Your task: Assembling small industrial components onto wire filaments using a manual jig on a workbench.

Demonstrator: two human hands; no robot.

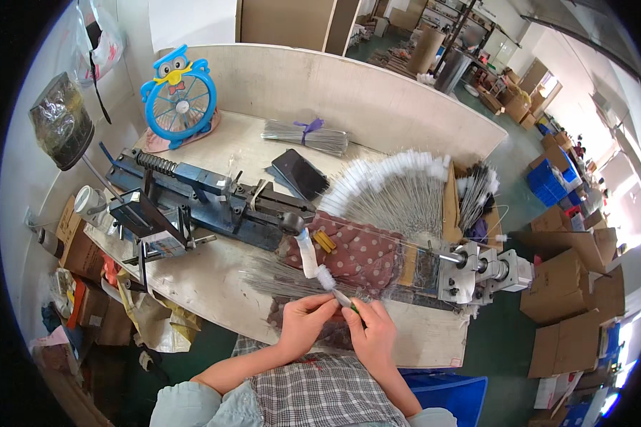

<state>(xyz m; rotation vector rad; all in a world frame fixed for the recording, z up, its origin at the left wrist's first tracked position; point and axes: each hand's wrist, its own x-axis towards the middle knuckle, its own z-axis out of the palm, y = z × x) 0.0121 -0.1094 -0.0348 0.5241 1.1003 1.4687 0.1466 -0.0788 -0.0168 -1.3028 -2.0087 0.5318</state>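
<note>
My left hand (308, 326) is closed, thumb and forefinger pinched at the near edge of the bench, close to a small tuft of white bristles (325, 278). What sits between those fingertips is too small to make out. In my right hand (374, 336) is a slim pointed tool (344, 299), grey with a bit of green, its tip up against the tuft. Just beyond the tuft, a crank handle (307, 255) wrapped in white slants down from a round dark knob. Thin wires (271, 279) lie loose to the left of the tuft.
A long blue-grey metal machine (206, 196) spans the bench's left. A metal twisting head (470, 274) stands at right. Behind lie a fan of white-tipped wire brushes (399, 185), a dark phone (299, 174), a tied wire bundle (306, 135) and a blue toy-like fan (180, 103). Polka-dot cloth (360, 256) covers the middle.
</note>
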